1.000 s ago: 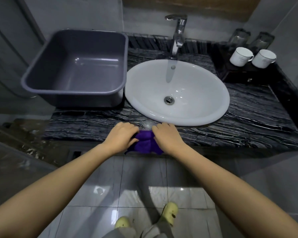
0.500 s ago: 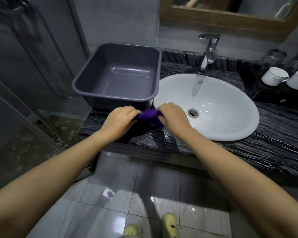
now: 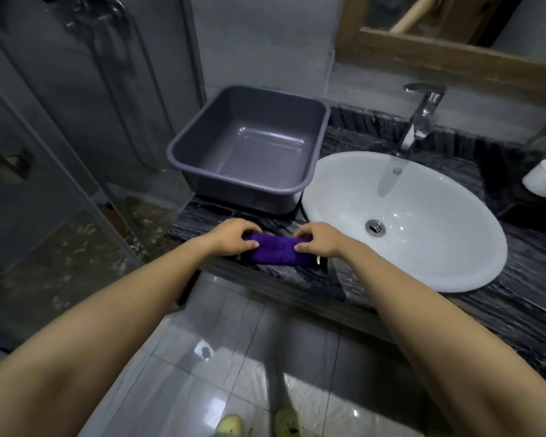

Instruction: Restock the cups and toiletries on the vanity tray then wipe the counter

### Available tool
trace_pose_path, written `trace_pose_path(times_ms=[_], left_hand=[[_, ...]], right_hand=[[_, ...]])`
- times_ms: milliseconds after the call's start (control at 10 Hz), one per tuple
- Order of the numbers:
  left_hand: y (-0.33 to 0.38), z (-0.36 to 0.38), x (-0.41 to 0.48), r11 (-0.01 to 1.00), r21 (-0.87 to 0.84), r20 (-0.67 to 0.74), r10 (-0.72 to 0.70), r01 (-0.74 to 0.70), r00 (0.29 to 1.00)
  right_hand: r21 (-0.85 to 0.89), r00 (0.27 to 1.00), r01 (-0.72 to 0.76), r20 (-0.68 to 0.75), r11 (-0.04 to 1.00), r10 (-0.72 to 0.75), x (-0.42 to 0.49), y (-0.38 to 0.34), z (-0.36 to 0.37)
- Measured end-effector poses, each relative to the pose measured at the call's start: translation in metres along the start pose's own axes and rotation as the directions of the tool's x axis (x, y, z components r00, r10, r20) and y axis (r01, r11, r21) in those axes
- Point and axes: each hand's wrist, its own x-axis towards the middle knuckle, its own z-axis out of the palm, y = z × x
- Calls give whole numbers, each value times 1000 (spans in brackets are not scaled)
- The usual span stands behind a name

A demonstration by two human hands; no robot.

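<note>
**Wiping under way, tray mostly out of sight**

The dark marble counter (image 3: 533,279) is where the work is now, so I'd judge the restocking behind them and the wipe begun. How much stone is already clean I cannot tell.

The white sink (image 3: 454,279) fills the middle, and its rim nearly reaches the front edge, leaving only a thin band to pass along. The grey tub (image 3: 234,184) stands on the left end, close beside the sink, and blocks everything behind it unless it is lifted. The widest open stretch is to the right of the sink, in front of the dark tray (image 3: 517,212). One white cup (image 3: 544,178) shows on the tray, which is cut off by the frame; no toiletries can be made out.

The purple cloth (image 3: 276,252) lies folded on the narrow strip between the tub and the counter's front lip. The left hand (image 3: 230,238) grips its left end and the right hand (image 3: 322,239) its right end, a little apart, fingers curled over the fabric.
</note>
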Motion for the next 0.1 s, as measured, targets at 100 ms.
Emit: trace_pose_path(times_ms=[100], left_hand=[[5, -27, -2, 994, 63, 162, -100, 90, 982]], right_hand=[[43, 977, -47, 210, 998, 37, 2, -10, -30]])
